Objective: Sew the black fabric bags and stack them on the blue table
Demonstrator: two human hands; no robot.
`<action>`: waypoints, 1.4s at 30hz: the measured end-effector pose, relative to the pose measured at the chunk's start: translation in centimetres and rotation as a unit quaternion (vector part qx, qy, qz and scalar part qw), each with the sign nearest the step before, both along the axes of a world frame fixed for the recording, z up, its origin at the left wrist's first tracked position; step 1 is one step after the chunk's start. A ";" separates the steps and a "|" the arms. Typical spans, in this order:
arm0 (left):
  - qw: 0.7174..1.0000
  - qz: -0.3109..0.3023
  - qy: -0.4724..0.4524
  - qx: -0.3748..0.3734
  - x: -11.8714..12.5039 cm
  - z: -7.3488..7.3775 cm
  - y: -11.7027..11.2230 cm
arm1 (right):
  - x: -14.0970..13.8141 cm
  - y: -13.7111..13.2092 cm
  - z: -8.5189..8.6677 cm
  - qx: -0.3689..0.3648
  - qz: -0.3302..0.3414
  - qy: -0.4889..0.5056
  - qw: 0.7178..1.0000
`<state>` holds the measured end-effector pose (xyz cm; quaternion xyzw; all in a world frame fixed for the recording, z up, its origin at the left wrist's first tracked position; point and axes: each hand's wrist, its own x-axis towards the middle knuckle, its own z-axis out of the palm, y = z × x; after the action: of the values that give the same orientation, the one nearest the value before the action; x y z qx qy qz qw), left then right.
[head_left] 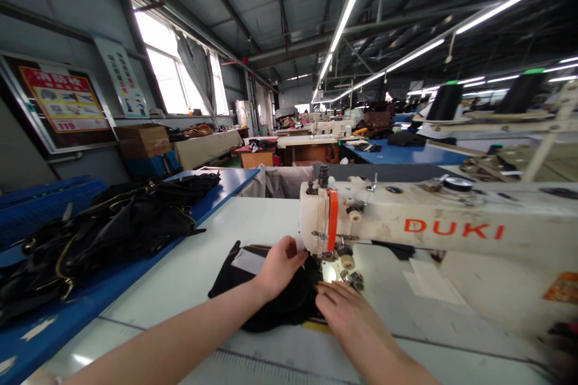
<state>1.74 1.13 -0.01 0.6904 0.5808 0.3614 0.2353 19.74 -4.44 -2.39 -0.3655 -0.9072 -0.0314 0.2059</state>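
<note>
A black fabric piece [295,304] lies on the pale counter [180,298], between the counter's left edge and the head of a white sewing machine [451,210] lettered DUKI. The fabric's right side reaches close to the needle area, while its left side stays clear of the counter's left edge. A flat white patch [248,260] rests on the fabric's far left part.

The left hand [282,266] is over the fabric, just left of the machine head, with thumb and fingers bent towards each other and only a small gap between; whether they pinch the cloth cannot be told. The right hand [344,308] is palm down at the fabric's right border, fingers fairly straight and close together, fingertips touching the cloth; its thumb is hidden, so I cannot tell if it grips. A bit of something yellow [316,327] shows just beside it.

White strips [436,281] lie under the machine's arm, and ruler markings [257,367] run along the counter's near part. Past the counter's left edge, a blue counter [130,283] carries a heap of black items with gold zips [121,240]. Two dark thread cones [445,102] stand beyond the machine.
</note>
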 end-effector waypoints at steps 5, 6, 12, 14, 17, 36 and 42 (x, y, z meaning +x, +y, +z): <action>0.999 -0.008 0.027 0.039 1.0 -0.6 -1.2 | -0.2 0.1 0.2 -0.020 0.014 -0.008 1.000; 0.998 -0.006 0.037 0.046 1.0 -0.7 -1.3 | -0.3 0.1 0.3 -0.026 0.015 -0.008 1.000; 0.991 -0.015 0.095 0.093 0.0 -1.6 -0.7 | -0.5 -0.7 1.6 -0.062 0.021 0.003 0.998; 0.987 -0.026 0.110 0.116 -0.5 -1.9 -0.6 | -0.5 -0.9 2.0 -0.074 0.027 -0.004 0.997; 0.976 -0.069 0.125 0.162 -0.8 -2.0 -0.5 | -0.6 -1.0 2.3 -0.086 0.030 -0.019 0.996; 0.825 -0.359 0.300 0.315 -2.0 -0.6 -0.8 | -1.1 -1.6 -0.1 -0.018 -0.014 -0.037 0.999; 0.821 -0.354 0.318 0.316 -1.9 -0.2 -0.8 | -1.3 -1.5 0.1 -0.027 -0.022 -0.050 0.998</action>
<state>-0.16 0.33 -0.20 0.9616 0.1927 0.1772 -0.0820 18.40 -5.97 -2.33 -0.3886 -0.9087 -0.0296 0.1497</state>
